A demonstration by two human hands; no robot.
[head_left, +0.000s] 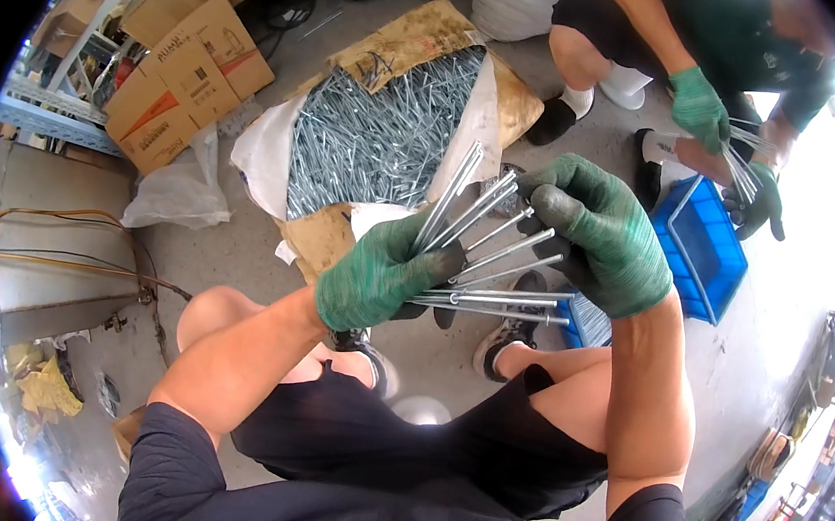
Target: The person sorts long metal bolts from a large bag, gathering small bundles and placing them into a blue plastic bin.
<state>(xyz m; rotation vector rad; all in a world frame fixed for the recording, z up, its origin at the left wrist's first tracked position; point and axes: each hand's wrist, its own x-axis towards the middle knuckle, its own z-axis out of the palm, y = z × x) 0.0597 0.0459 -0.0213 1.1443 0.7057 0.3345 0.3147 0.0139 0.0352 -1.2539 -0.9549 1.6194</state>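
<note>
My left hand [376, 275], in a green glove with dark fingertips, is closed around several long thin metal rods [455, 189] fanned out toward the right. My right hand [606, 238], gloved alike, has thumb and fingers pinched at the far end of one rod in the fan. Beyond my hands, a large heap of similar rods [379, 136] lies in an opened sack with white and brown flaps [421, 32]. Partly hidden below my right hand is a small blue basket [587, 322] with rods in it.
At the upper right a co-worker's gloved hands [700, 112] hold more rods above a blue crate [703, 273]. Cardboard boxes [188, 83] and a plastic bag [183, 193] are on the left, near a metal cabinet [56, 256] with hoses. My shoes [505, 344] flank the basket.
</note>
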